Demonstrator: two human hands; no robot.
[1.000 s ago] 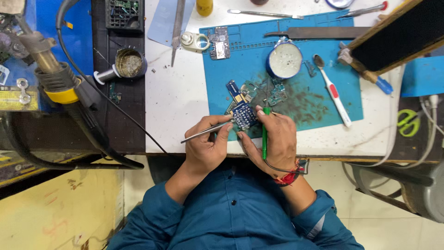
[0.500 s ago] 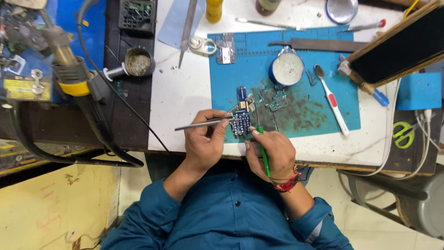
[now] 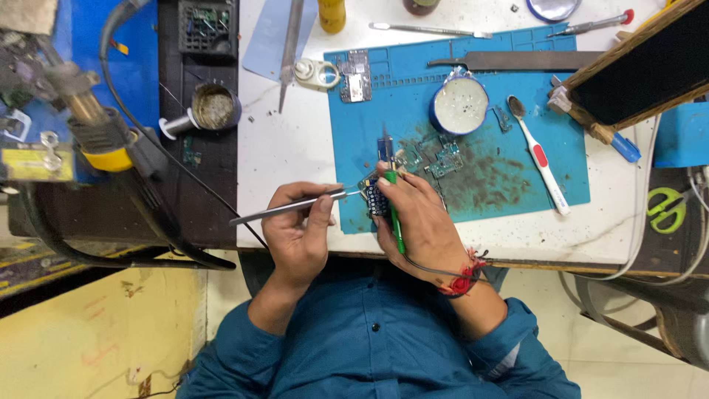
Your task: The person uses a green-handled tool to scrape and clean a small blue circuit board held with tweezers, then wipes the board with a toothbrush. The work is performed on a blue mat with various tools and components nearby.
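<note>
The small blue circuit board (image 3: 375,196) sits at the near left corner of the blue rubber work mat (image 3: 561,159), close to the near edge of the white table (image 3: 281,155), and I have it partly covered by my right hand (image 3: 415,225). That hand is clenched around a green-handled soldering tool (image 3: 395,218), whose dark tip points away from me over the board. My left hand (image 3: 297,236) pinches a pair of slim metal tweezers (image 3: 284,209) between thumb and fingers; the tips reach right to the board's left edge, and the handle end sticks out past the table's left edge. On the mat beyond the board lie small loose green board pieces (image 3: 441,157), a round blue tin with pale paste (image 3: 459,106), and a white toothbrush with a red grip (image 3: 540,160) toward the mat's right side. A round metal pot (image 3: 215,107) stands on the dark bench to the left.
</note>
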